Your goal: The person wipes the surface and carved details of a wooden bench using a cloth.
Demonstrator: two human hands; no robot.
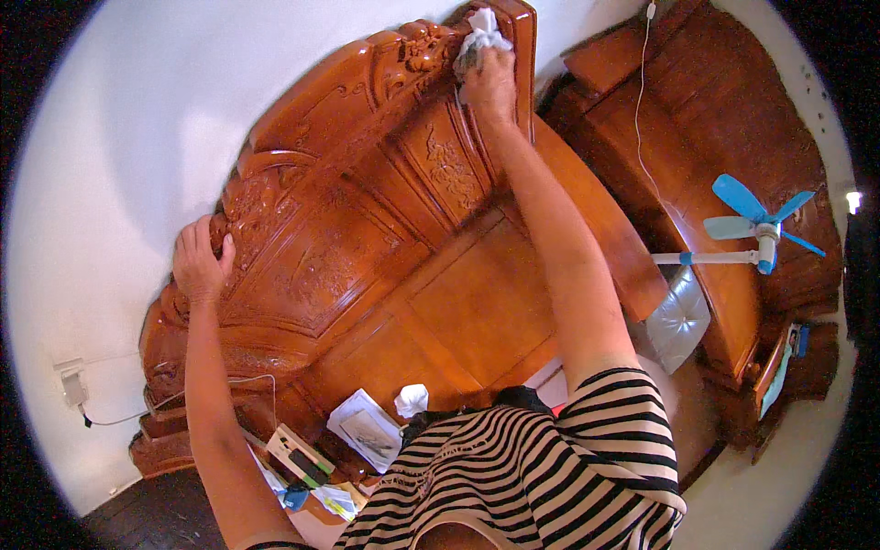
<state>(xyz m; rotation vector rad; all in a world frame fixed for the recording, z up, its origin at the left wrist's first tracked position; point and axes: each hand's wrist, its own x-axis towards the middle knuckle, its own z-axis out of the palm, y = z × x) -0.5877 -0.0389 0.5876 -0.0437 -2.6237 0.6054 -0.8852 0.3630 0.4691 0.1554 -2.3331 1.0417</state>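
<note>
Before me is a carved, varnished wooden bench backrest (337, 227), set against a white wall. My right hand (491, 79) reaches to its upper right corner. It is closed around a crumpled white cloth (479, 42), which presses on the wood beside the squared end post (526, 62). My left hand (201, 261) rests on the carved top edge at the left, fingers extended and thumb apart. Nothing is held in it. Below the backrest lies the smooth wooden seat (481, 295), partly hidden by my arm and striped shirt.
A small blue-bladed fan (763, 230) on a white pole stands at right, near a silvery tufted cushion (680, 320). Papers (368, 430), a crumpled white tissue (412, 400) and a box (299, 455) lie near my body. A cable runs from a wall plug (73, 388).
</note>
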